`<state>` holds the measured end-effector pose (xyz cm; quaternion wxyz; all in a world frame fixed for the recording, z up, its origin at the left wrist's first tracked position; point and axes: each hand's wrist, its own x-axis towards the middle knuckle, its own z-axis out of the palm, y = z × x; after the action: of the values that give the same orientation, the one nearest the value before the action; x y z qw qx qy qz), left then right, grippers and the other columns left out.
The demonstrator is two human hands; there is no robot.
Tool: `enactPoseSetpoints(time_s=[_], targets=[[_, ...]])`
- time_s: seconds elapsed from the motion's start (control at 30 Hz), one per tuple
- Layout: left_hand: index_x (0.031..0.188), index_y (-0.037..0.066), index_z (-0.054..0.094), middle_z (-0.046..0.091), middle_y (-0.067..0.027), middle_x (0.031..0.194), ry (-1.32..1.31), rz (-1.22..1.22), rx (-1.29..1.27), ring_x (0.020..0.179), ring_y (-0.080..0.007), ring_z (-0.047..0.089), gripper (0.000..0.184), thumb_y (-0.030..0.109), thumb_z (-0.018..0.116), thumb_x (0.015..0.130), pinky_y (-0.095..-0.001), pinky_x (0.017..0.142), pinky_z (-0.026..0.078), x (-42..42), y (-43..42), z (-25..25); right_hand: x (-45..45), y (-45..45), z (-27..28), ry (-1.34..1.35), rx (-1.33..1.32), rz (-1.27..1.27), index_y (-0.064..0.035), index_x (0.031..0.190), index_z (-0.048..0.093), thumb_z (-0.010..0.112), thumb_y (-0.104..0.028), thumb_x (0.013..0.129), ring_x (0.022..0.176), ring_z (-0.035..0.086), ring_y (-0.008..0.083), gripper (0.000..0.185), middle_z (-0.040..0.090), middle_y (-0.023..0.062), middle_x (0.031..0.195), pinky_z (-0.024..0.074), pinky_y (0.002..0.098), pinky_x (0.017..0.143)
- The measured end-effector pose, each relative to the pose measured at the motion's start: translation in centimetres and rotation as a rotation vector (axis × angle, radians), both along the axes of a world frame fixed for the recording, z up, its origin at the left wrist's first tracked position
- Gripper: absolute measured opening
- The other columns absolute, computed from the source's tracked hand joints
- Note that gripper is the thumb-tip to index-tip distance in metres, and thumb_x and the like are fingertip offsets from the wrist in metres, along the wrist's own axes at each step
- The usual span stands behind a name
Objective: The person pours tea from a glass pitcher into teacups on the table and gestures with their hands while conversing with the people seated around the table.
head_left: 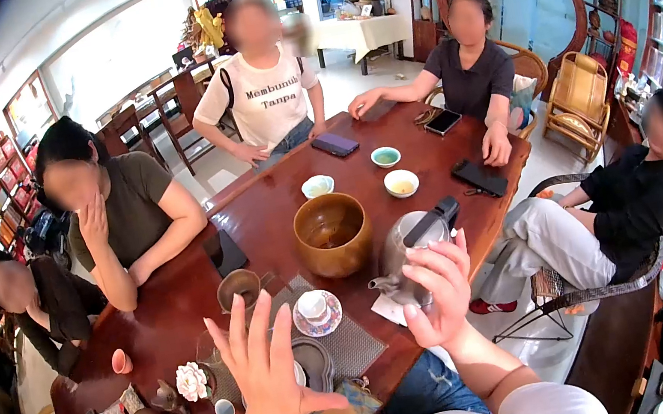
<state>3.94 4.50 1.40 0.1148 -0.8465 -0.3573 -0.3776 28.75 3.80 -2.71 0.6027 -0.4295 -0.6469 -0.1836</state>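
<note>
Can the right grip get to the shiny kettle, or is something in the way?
Nothing visible stands between the right grip and the kettle. The fingers overlap it in this picture, but I can't tell if they touch.

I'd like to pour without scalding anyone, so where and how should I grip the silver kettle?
Probably best by the black handle, with the right hand coming from the right and fingers wrapping round it. The handle sticks out at the top right of the silver kettle, while the spout points left, away from that approach.
</note>
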Motion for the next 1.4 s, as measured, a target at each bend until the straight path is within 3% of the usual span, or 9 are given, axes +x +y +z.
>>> enactPoseSetpoints(time_s=[0.53, 0.7, 0.8, 0.93, 1.03, 1.1, 1.2, 1.27, 1.4], targets=[[0.128, 0.001, 0.048, 0.050, -0.0173, 0.128, 0.161, -0.003, -0.148, 0.122, -0.0384, 0.044, 0.105, 0.080, 0.057, 0.059, -0.0615, 0.106, 0.017, 0.3, 0.1, 0.4, 0.8, -0.5, 0.6, -0.026, -0.069, 0.045, -0.0082, 0.091, 0.066, 0.064, -0.026, 0.068, 0.098, 0.054, 0.0289, 0.030, 0.064, 0.0069, 0.099, 0.0243, 0.0517, 0.104], [0.117, -0.001, 0.056, 0.061, -0.0169, 0.112, -0.050, -0.155, -0.077, 0.104, -0.0368, 0.058, 0.101, 0.074, 0.069, 0.050, -0.0558, 0.097, 0.036, -1.0, -1.1, 2.4, 3.1, -2.3, 2.1, 0.007, 0.077, -0.006, -0.0074, 0.082, 0.061, 0.062, -0.020, 0.067, 0.086, 0.053, 0.0296, 0.020, 0.063, 0.0084, 0.089, 0.0332, 0.0501, 0.095], [0.117, -0.001, 0.056, 0.060, -0.0179, 0.114, -0.022, -0.116, -0.106, 0.105, -0.0359, 0.058, 0.101, 0.072, 0.070, 0.049, -0.0545, 0.097, 0.036, -1.1, -0.6, 2.2, 4.2, -0.2, 1.4, 0.066, -0.012, -0.001, -0.0043, 0.082, 0.058, 0.062, -0.015, 0.064, 0.090, 0.051, 0.0301, 0.021, 0.061, 0.0107, 0.087, 0.0351, 0.0461, 0.091], [0.117, -0.001, 0.056, 0.060, -0.0189, 0.114, -0.034, -0.193, -0.178, 0.105, -0.0362, 0.058, 0.101, 0.072, 0.070, 0.049, -0.0534, 0.097, 0.037, -1.6, 0.0, 1.8, 4.0, -0.9, -0.1, 0.355, -0.256, 0.703, -0.0037, 0.083, 0.061, 0.062, -0.022, 0.074, 0.092, 0.051, 0.0258, 0.021, 0.063, 0.0100, 0.089, 0.0359, 0.0415, 0.091], [0.123, -0.009, 0.050, 0.055, -0.0265, 0.121, -0.394, -0.740, -0.615, 0.112, -0.0387, 0.055, 0.118, 0.087, 0.050, 0.054, -0.0543, 0.100, 0.033, -2.6, -1.5, 0.3, 1.6, -2.3, 1.8, 0.820, -0.613, 1.841, 0.0033, 0.115, 0.057, 0.056, -0.050, 0.085, 0.121, 0.046, 0.0370, 0.061, 0.054, 0.0232, 0.122, 0.0315, 0.0471, 0.104], [0.125, -0.013, 0.045, 0.051, -0.0313, 0.124, -0.483, -1.212, -0.774, 0.114, -0.0412, 0.052, 0.128, 0.094, 0.038, 0.055, -0.0551, 0.102, 0.031, -2.9, -0.7, -1.5, -0.1, -1.1, -0.7, 0.519, -0.590, 2.482, 0.0046, 0.136, 0.037, 0.053, -0.078, 0.070, 0.136, 0.025, 0.0407, 0.107, 0.028, 0.0279, 0.143, 0.0264, 0.0525, 0.107], [0.128, -0.017, 0.038, 0.048, -0.0339, 0.126, -0.179, -1.616, -0.861, 0.116, -0.0425, 0.051, 0.133, 0.095, 0.031, 0.056, -0.0552, 0.104, 0.029, -2.8, 0.7, -2.1, -1.3, -0.8, -1.1, 0.244, -1.001, 2.524, 0.0063, 0.142, 0.022, 0.059, -0.079, 0.064, 0.138, 0.023, 0.0361, 0.121, 0.025, 0.0250, 0.145, 0.0285, 0.0493, 0.106], [0.131, -0.017, 0.034, 0.047, -0.0336, 0.127, 0.123, -1.497, -1.069, 0.117, -0.0420, 0.051, 0.134, 0.095, 0.029, 0.057, -0.0551, 0.104, 0.028, -2.1, 1.0, 1.7, -1.3, -0.9, -1.3, 0.270, -1.382, 2.309, 0.0063, 0.143, 0.018, 0.060, -0.080, 0.062, 0.137, 0.024, 0.0342, 0.125, 0.026, 0.0225, 0.146, 0.0303, 0.0474, 0.104], [0.131, -0.018, 0.031, 0.048, -0.0319, 0.128, 0.068, -1.481, -0.906, 0.119, -0.0386, 0.050, 0.136, 0.095, 0.028, 0.057, -0.0556, 0.105, 0.026, -3.0, 1.1, 1.0, -1.4, -1.4, -1.3, 0.202, -1.185, 2.290, 0.0029, 0.143, 0.023, 0.056, -0.080, 0.066, 0.135, 0.029, 0.0312, 0.118, 0.024, 0.0200, 0.147, 0.0318, 0.0482, 0.103]])
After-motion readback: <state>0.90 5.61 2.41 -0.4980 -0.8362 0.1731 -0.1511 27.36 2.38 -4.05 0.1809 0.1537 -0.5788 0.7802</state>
